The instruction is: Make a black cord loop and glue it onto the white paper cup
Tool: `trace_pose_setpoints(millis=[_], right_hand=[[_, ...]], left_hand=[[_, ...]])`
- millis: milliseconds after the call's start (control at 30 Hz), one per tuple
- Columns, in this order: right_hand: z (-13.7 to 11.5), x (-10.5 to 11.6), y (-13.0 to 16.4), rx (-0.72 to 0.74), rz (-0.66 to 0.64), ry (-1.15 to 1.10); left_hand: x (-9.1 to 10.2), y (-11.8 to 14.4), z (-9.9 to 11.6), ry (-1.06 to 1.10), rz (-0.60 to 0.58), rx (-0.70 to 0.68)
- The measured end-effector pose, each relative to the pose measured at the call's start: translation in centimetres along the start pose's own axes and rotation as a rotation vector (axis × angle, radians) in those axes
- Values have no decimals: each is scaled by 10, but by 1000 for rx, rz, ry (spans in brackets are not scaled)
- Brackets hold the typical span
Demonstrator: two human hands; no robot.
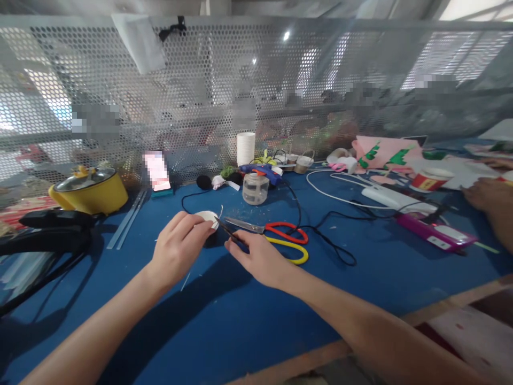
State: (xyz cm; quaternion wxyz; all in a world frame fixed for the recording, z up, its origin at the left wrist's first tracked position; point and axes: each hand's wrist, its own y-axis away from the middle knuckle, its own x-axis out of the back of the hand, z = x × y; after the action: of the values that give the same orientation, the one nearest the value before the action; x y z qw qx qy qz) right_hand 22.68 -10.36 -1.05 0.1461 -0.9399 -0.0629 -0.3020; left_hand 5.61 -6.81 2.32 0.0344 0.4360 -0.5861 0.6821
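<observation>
My left hand (179, 243) pinches a small round white piece (207, 216) just above the blue tabletop (224, 321). My right hand (256, 258) grips a thin dark pointed tool (226, 230) whose tip touches the white piece's right edge. Directly behind my right hand lie scissors with red and yellow handles (280, 235), blades pointing left. A thin curved wire sticks up from the white piece.
A clear jar (255, 188), blue glue gun (262, 170) and white cup (246, 148) stand behind. Black cable (328, 240) loops to the right. Yellow pot (94, 191) at left, purple device (436, 235) and another person's hand (487, 195) at right. Perforated metal screen (200, 96) walls the back.
</observation>
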Motion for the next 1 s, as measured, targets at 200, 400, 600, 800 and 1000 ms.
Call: trace_pose_setpoints(millis=[200, 400, 600, 800, 1000], right_hand=[[2, -4, 1, 25, 75, 63], [5, 3, -5, 17, 100, 67], [2, 12, -9, -41, 111, 71], [-1, 5, -2, -16, 16, -2], [-1, 1, -1, 0, 47, 47]], left_hand=[[-9, -4, 13, 1108, -96, 1100], [-9, -3, 13, 1168, -268, 1218], [4, -1, 6, -41, -68, 131], [0, 0, -3, -156, 10, -171], [-9, 0, 7, 617, -4, 740]])
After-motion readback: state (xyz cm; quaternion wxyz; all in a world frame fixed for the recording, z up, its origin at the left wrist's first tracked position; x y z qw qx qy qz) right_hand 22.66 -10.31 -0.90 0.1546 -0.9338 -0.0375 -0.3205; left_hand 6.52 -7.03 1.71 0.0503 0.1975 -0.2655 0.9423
